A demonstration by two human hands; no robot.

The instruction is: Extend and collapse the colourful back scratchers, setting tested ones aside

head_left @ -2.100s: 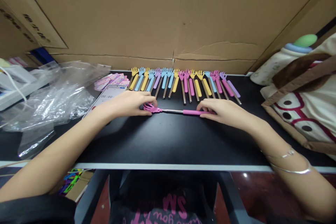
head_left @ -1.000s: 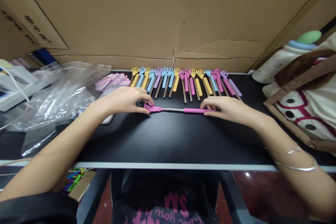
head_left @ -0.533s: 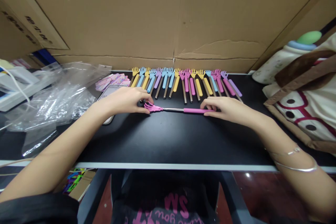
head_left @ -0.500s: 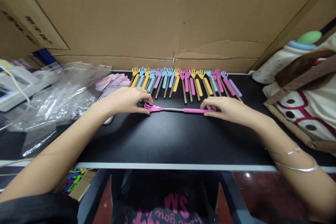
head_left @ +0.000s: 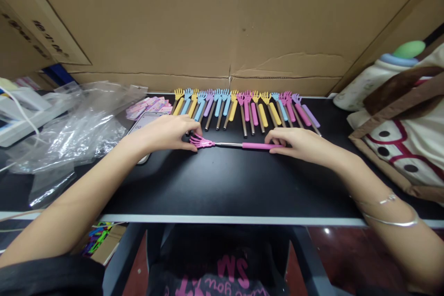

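Note:
A pink back scratcher (head_left: 229, 144) with a metal rod lies crosswise at the middle of the black desk. My left hand (head_left: 173, 132) pinches its claw-shaped head between thumb and fingers. At the other end, my right hand (head_left: 294, 143) grips the tip of the pink handle, fingers curled. Just behind, a row of back scratchers (head_left: 232, 106) in yellow, blue, purple and pink lies side by side, claws toward the cardboard. Under my left wrist is a phone (head_left: 144, 122), partly covered by the hand.
Clear plastic bags (head_left: 79, 125) and pink printed cards (head_left: 149, 105) lie on the left. A cardboard wall (head_left: 222, 23) closes off the back. To the right stand a white bottle (head_left: 371, 81) and a fabric bag (head_left: 416, 148). The desk's pale front edge (head_left: 229, 219) runs below my arms.
Almost nothing differs. Both hands keep their hold on the pink back scratcher, which stays in the same place.

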